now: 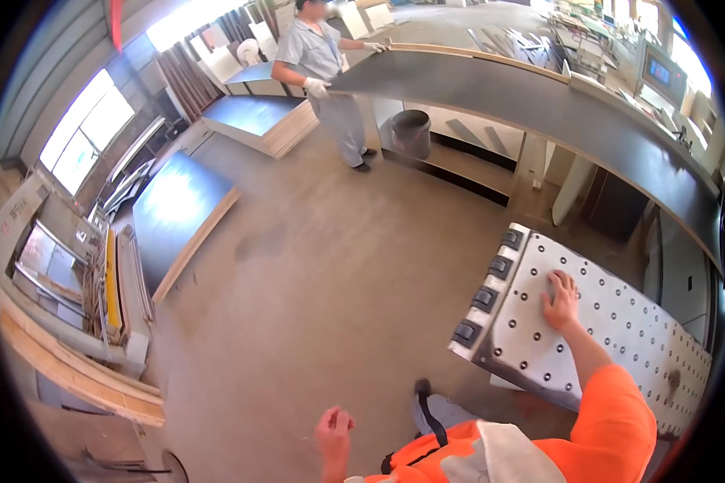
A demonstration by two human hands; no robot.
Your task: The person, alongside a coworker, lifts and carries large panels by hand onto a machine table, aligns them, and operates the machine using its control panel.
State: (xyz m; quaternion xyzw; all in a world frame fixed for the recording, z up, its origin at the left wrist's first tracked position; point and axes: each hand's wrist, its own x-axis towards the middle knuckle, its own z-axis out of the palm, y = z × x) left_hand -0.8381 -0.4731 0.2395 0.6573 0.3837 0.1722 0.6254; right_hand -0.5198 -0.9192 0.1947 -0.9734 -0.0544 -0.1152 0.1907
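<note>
My right hand lies flat with fingers spread on the white machine table, whose top is dotted with rows of small round ball-like fittings. Black rollers line the table's near left end. Low over the floor at the bottom centre is my left hand, its fingers curled in and nothing visible in them. An orange sleeve covers part of my right arm.
Across the floor, a person in grey with white gloves holds a long dark panel on a bench. Under it stands a dark bucket. Stacked dark boards and a wooden edge lie left. A screen stands right.
</note>
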